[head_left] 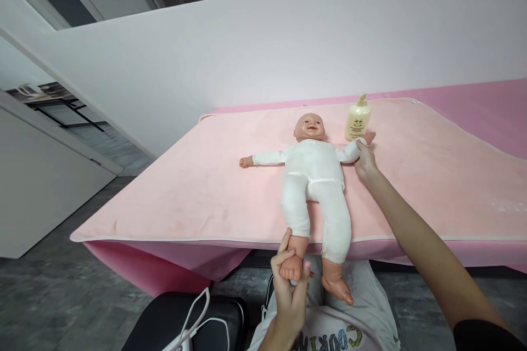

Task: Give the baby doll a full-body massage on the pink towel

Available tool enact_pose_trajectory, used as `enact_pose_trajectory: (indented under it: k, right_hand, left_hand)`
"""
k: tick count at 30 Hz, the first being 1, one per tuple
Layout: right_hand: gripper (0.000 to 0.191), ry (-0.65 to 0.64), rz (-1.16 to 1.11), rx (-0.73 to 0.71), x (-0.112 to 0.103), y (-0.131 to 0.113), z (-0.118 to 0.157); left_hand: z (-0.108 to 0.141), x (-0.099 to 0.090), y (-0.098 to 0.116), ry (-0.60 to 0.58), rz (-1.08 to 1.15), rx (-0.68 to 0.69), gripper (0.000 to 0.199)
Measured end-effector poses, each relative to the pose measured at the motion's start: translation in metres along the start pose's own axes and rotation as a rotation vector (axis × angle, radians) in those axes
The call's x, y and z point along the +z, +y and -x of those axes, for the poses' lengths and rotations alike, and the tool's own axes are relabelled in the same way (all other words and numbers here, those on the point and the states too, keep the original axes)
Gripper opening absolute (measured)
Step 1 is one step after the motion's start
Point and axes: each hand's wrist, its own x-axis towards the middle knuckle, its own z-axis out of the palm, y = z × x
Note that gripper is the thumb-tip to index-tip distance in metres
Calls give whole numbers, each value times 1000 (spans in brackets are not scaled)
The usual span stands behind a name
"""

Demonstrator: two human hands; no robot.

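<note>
My left fingers (280,258) grip the doll (315,160) by one foot, my right fingers (362,150) its arm; a bottle (357,120) stands beside its head.

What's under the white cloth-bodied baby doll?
The white cloth-bodied doll lies on a pale pink cloth blanket, visible between its legs; its torso hides whatever is directly beneath.

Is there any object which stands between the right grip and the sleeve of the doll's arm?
Nothing visible stands between: the right grip holds the doll directly by its sleeve. The pump bottle stands just beyond that sleeve, on the far side. The left grip touches the doll's foot.
</note>
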Motion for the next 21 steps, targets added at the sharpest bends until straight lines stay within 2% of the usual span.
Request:
enact_pose_trajectory:
  k: [3, 6, 8, 10, 12, 15, 17, 21]
  right_hand:
    - [38, -170, 133, -221, 3, -7, 15]
    - [43, -445, 271, -435, 8, -11, 33]
    - [41, -629, 428, -573, 10, -13, 44]
    - [36, -729, 617, -736, 10, -14, 51]
    - [36, -748, 753, -864, 9, -14, 54]
    - [42, -726, 835, -912, 8, -15, 54]
    - [45, -681, 845, -884, 8, -14, 54]
    - [52, -527, 753, -745, 9, -11, 54]
  left_hand:
    - [-38, -1, 12, -16, 31, 85, 29]
    - [-77, 2, 21, -59, 22, 92, 29]
    - [-98, 8, 22, -115, 8, 82, 30]
    - [-115, 15, 18, -135, -16, 77, 30]
    - [-127, 21, 11, -136, -17, 30, 32]
    - [-134, 23, 5, -177, 36, -94, 36]
    - [-130, 18, 6, -184, 45, -123, 36]
    - [-97, -1, 15, -96, -104, -10, 32]
